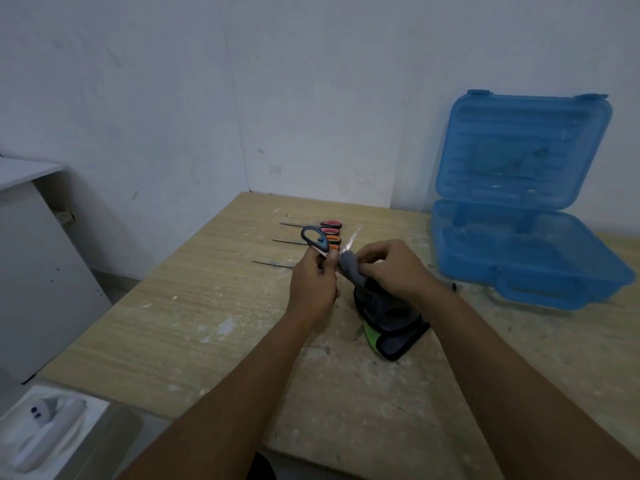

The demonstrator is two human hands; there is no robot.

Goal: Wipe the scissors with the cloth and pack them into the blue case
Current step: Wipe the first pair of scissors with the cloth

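Note:
My left hand (pixel 314 282) grips a pair of scissors with a dark blue handle (pixel 315 238) above the wooden table. Its blade (pixel 350 241) points up and to the right. My right hand (pixel 394 268) pinches the grey cloth (pixel 349 265) against the blade near the pivot. The rest of the cloth (pixel 388 323), dark with a green edge, hangs down onto the table. Three more scissors lie behind my hands, with red (pixel 331 223), pink (pixel 330 231) and orange (pixel 334 240) handles. The blue case (pixel 519 258) stands open at the right, its lid (pixel 519 147) leaning on the wall.
The wooden table (pixel 221 306) is speckled with white paint marks. A white cabinet (pixel 34 258) stands at the left. A white tray holding a white device (pixel 45 431) sits at the lower left, below the table's edge. The wall is close behind the table.

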